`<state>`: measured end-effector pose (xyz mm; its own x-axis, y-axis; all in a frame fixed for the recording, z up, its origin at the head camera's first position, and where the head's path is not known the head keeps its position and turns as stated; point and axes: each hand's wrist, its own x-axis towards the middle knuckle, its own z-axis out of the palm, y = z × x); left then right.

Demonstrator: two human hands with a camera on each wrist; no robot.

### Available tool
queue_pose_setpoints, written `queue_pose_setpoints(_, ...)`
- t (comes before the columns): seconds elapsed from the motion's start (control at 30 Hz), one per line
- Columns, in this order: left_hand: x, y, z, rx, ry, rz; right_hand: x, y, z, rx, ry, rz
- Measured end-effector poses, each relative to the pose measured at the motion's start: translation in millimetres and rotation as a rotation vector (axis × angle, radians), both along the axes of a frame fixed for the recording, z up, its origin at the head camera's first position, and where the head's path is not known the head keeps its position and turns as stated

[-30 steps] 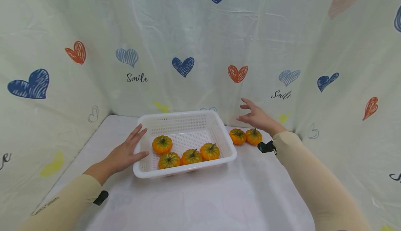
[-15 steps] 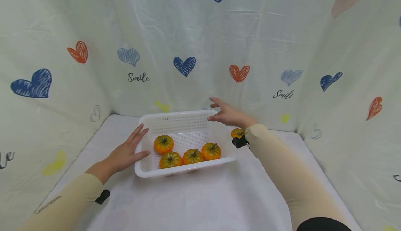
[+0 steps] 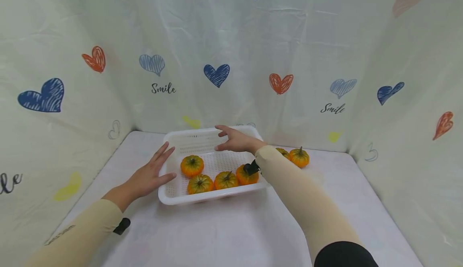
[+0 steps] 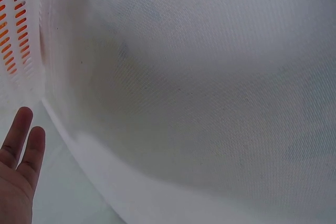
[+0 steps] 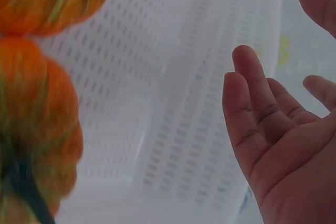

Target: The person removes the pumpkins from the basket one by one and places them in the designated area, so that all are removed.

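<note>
Left hand [image 3: 146, 178], fingers spread and empty, flanks a white basket [image 3: 217, 195] whose slots show orange only in the left wrist view; four pumpkins [image 3: 226, 180] inside, nearer than the right fingertips; right hand [image 3: 238, 140] above, fingers parted, unladen, palm seen only by its wrist camera; two pumpkins [image 3: 299, 157] right of those fingers.

white table [image 3: 217, 231] under basket [image 3: 216, 196], two pumpkins [image 3: 299, 158]

Left hand [image 3: 146, 177] and right hand [image 3: 238, 140] are loosely spread.
</note>
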<state>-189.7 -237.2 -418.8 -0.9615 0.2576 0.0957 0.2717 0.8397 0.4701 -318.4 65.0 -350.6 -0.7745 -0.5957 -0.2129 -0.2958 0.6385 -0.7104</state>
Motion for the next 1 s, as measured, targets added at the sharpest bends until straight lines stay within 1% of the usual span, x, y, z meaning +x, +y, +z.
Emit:
queue_pose_setpoints(0.2, -1.4, -2, 3.4, -0.013, 0.015, -0.021, 0.1, -21, -13.3, 0.014, -0.049, 0.046)
queue_pose_setpoints(0.33, -3.3, -3, 4.5, -0.014, 0.008, -0.026, 1.2, -30, -19.9, 0.043, -0.037, 0.074)
queue_pose_setpoints(0.6, -3.3, -3, 1.8, -0.022, -0.004, -0.017, 4.5, -39, -29.1, 0.077, -0.052, 0.098)
queue_pose_setpoints(0.9, -2.5, -3, 1.5, -0.033, 0.002, -0.016, 4.6, -52, -38.9, 0.110, -0.071, 0.162)
queue_pose_setpoints(1.0, -1.8, -2, 2.2, -0.031, 0.000, -0.017, 6.9, -56, -41.7, 0.100, -0.108, 0.178)
